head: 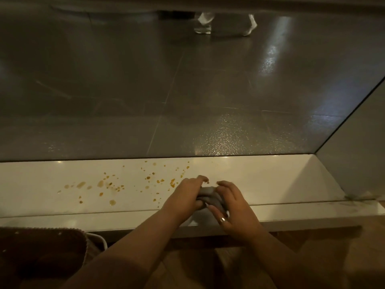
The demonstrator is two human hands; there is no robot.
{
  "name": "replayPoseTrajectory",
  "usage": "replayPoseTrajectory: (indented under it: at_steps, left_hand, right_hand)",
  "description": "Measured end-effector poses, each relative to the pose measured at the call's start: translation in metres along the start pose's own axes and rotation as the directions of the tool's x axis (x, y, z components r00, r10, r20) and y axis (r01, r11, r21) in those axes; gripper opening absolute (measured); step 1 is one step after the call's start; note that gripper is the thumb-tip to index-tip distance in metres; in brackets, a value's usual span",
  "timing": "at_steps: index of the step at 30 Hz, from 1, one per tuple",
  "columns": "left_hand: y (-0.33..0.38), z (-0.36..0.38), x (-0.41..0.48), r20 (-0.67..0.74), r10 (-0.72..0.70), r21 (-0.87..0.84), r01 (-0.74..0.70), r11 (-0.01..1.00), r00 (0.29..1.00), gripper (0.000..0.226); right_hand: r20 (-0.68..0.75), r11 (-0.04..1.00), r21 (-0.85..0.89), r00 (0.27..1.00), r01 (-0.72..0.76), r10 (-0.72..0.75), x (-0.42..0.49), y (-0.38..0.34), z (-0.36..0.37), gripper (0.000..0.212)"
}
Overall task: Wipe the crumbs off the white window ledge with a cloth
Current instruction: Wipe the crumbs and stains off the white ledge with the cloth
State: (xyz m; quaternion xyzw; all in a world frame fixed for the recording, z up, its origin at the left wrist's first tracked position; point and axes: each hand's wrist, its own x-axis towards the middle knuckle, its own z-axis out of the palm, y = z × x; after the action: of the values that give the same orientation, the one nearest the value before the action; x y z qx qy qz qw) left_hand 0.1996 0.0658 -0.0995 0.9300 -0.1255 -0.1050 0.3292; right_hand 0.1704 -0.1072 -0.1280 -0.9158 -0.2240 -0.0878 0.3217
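Note:
A white window ledge (270, 180) runs across the lower part of the head view. Several orange-brown crumbs (108, 184) lie scattered over its left and middle stretch. A grey cloth (208, 195) is bunched up on the ledge near its front edge, right of most crumbs. My left hand (185, 197) grips the cloth from the left. My right hand (233, 207), with a ring on one finger, grips it from the right. Most of the cloth is hidden between the two hands.
A large glass pane (187, 90) rises straight behind the ledge, with a tiled floor seen through it. A grey side wall (358, 153) closes the ledge on the right. A dark woven mat (41, 251) and a white cable (98, 238) lie below at left.

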Motion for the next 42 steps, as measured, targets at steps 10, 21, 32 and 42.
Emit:
replayPoseTrajectory:
  at_steps: [10, 21, 32, 42]
  left_hand:
    - [-0.027, -0.012, 0.066, -0.169, -0.015, 0.23, 0.054, 0.972, 0.985, 0.042]
    - [0.001, 0.001, 0.127, -0.196, -0.117, 0.12, 0.142, 0.983, 0.974, 0.025]
    - [0.001, 0.026, 0.14, 0.208, 0.045, 0.23, -0.094, 0.969, 0.977, 0.045]
    - [-0.034, 0.03, 0.146, 0.128, 0.06, 0.024, -0.064, 0.998, 0.99, 0.04]
  right_hand:
    - [-0.109, 0.677, -0.4, 0.765, -0.618, 0.634, -0.034, 0.054, 0.009, 0.09]
    - [0.022, 0.66, -0.454, 0.733, -0.599, 0.68, -0.031, 0.061, 0.004, 0.115]
    - [0.093, 0.659, -0.444, 0.7, -0.608, 0.708, -0.028, 0.058, -0.003, 0.078]
    - [0.086, 0.654, -0.471, 0.708, -0.591, 0.701, -0.028, 0.058, -0.003, 0.097]
